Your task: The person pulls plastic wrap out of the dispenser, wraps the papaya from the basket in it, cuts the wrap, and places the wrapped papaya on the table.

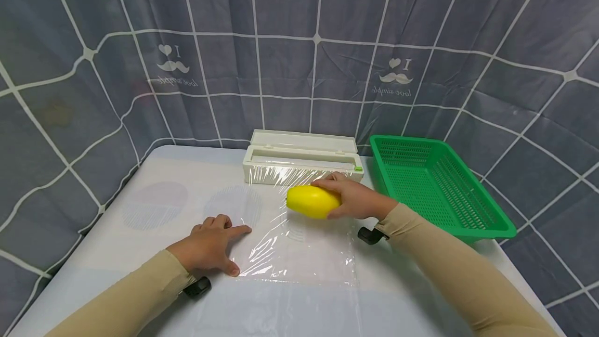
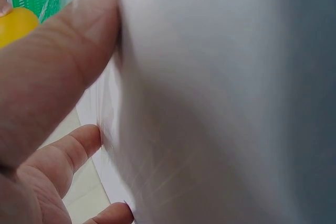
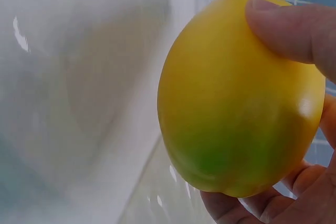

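A smooth yellow fruit [image 1: 312, 202], shaped somewhat like a mango, is gripped by my right hand [image 1: 353, 196] with the thumb on one side and the fingers on the other. In the right wrist view a green patch shows on the fruit [image 3: 236, 103]. Below it a sheet of clear cling film [image 1: 299, 259] stretches over the table from a white cling film box [image 1: 304, 176] with its lid up. My left hand [image 1: 210, 243] rests at the film's left edge, thumb and index finger spread. In the left wrist view its fingertips [image 2: 92, 134] touch the film.
A green plastic basket [image 1: 491, 230] stands at the right of the table, beside the film box. Behind the white table [image 1: 107, 254] hangs a grey checked curtain [image 1: 285, 66], which also closes off both sides. Faint printed circles [image 1: 159, 202] mark the tabletop.
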The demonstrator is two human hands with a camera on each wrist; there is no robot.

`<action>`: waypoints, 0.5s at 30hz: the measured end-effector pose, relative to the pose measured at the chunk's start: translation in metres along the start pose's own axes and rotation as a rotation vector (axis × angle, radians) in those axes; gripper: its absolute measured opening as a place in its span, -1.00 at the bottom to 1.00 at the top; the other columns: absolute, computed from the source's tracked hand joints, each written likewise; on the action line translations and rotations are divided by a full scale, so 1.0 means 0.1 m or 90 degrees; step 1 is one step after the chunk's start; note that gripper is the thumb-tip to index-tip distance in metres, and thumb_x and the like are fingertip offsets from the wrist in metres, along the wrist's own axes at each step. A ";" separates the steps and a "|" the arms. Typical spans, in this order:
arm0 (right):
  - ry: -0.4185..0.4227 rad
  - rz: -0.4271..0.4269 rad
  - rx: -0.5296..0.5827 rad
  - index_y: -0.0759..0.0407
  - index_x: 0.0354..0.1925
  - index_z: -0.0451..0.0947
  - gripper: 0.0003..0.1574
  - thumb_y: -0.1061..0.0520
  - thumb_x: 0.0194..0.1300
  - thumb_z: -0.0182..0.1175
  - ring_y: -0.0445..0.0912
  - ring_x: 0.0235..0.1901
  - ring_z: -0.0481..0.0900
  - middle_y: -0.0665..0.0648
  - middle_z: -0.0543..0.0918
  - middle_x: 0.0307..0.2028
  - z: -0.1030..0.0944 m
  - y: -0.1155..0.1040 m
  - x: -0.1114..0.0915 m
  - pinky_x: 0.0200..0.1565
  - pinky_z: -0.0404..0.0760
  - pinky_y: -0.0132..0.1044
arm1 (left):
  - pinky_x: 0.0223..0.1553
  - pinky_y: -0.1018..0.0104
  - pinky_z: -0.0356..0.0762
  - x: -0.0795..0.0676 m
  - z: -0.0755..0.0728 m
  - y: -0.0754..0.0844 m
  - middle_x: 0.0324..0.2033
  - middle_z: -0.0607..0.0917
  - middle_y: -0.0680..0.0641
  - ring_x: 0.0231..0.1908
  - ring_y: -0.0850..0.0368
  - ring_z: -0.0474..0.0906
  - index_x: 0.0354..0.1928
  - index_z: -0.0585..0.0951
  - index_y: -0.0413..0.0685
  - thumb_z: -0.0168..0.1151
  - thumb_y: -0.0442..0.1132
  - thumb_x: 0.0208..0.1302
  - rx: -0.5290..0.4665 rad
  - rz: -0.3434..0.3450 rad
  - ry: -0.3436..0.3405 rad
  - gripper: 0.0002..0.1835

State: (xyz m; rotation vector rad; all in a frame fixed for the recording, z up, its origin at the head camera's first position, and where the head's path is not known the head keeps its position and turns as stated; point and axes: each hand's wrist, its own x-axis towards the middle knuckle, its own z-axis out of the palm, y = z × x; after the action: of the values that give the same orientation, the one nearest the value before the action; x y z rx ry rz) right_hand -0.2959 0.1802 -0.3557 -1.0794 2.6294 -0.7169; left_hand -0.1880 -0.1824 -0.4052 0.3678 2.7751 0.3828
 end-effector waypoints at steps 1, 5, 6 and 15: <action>-0.002 -0.003 0.000 -0.07 0.52 0.42 0.02 0.12 0.13 0.57 0.04 0.19 0.50 0.14 0.48 0.29 0.04 -0.01 0.02 0.26 0.53 -0.01 | 0.17 -0.22 0.35 0.00 0.00 0.00 0.11 0.44 -0.08 0.10 -0.10 0.33 0.44 0.51 0.33 0.77 0.12 -0.22 0.002 0.000 -0.001 0.05; -0.018 -0.003 0.010 -0.11 0.51 0.43 0.02 0.12 0.13 0.58 0.00 0.18 0.50 0.11 0.48 0.27 0.17 -0.07 0.09 0.28 0.53 -0.03 | 0.16 -0.20 0.35 0.01 -0.01 0.00 0.11 0.43 -0.08 0.09 -0.09 0.32 0.45 0.51 0.33 0.77 0.13 -0.23 0.007 -0.003 -0.006 0.06; -0.023 -0.001 0.010 -0.12 0.51 0.43 0.01 0.12 0.13 0.58 -0.01 0.18 0.50 0.11 0.48 0.27 0.20 -0.09 0.10 0.28 0.53 -0.03 | 0.16 -0.20 0.35 0.01 -0.01 0.00 0.12 0.43 -0.08 0.09 -0.09 0.31 0.45 0.50 0.33 0.77 0.13 -0.23 0.007 -0.004 -0.008 0.06; -0.053 -0.006 0.027 -0.13 0.52 0.42 0.02 0.11 0.15 0.58 -0.01 0.17 0.50 0.11 0.47 0.25 0.36 -0.17 0.17 0.29 0.52 -0.04 | 0.20 -0.21 0.35 0.02 -0.02 0.00 0.16 0.44 -0.10 0.13 -0.13 0.32 0.45 0.50 0.37 0.77 0.15 -0.24 0.004 -0.009 -0.016 0.07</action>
State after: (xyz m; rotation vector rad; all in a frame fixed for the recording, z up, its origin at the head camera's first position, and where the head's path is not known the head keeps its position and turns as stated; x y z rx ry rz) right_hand -0.2842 0.1445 -0.3782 -1.0874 2.5289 -0.7114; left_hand -0.1902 -0.1825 -0.4040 0.3508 2.7538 0.3644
